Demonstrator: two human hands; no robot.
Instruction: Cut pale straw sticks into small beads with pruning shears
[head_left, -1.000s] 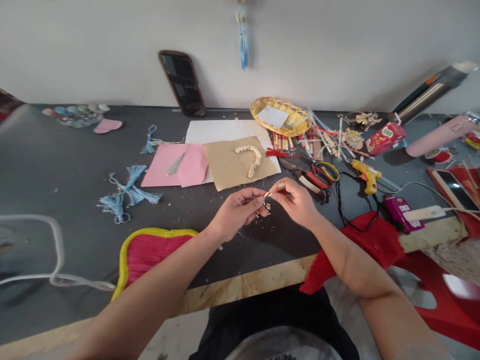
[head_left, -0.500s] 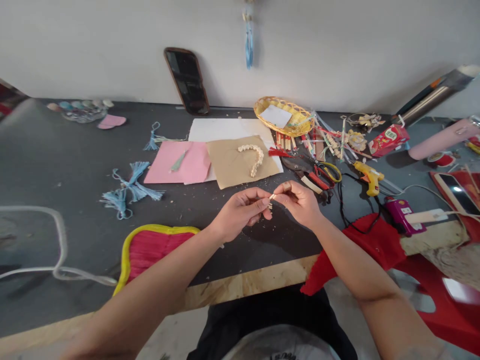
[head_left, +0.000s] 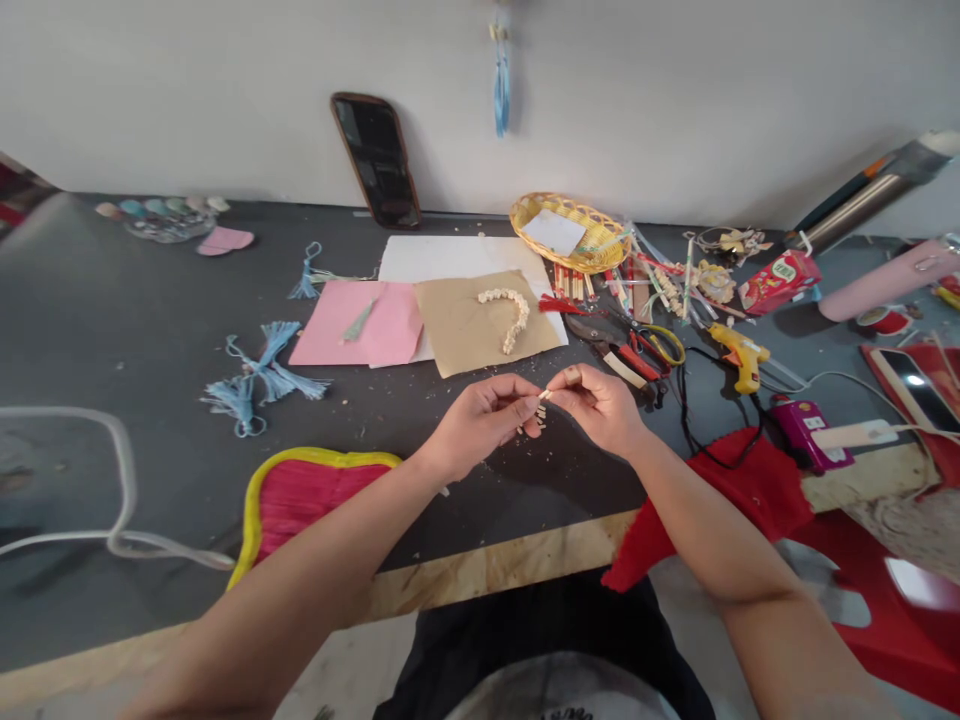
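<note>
My left hand (head_left: 491,418) and my right hand (head_left: 596,405) meet above the dark table, fingertips pinched together. Between them is a small cream-coloured stick-like piece (head_left: 544,395), gripped from both sides. Several similar short pieces (head_left: 541,416) show just below my left fingers; whether they hang from the hand or lie on the table I cannot tell. Beyond the hands, a curved strand of cream beads or knots (head_left: 517,318) rests on a brown sheet (head_left: 457,330).
Pliers (head_left: 619,360), a yellow glue gun (head_left: 741,355) and a wicker basket (head_left: 607,250) lie to the right. Pink paper (head_left: 319,335) and blue tassels (head_left: 274,365) are at the left. A phone (head_left: 377,160) leans on the wall; red cloth (head_left: 750,490) hangs over the front edge.
Both hands stay in nearly the same place, still pinching the small piece. More of the short pieces show below my left fingers. The view has shifted very slightly.
</note>
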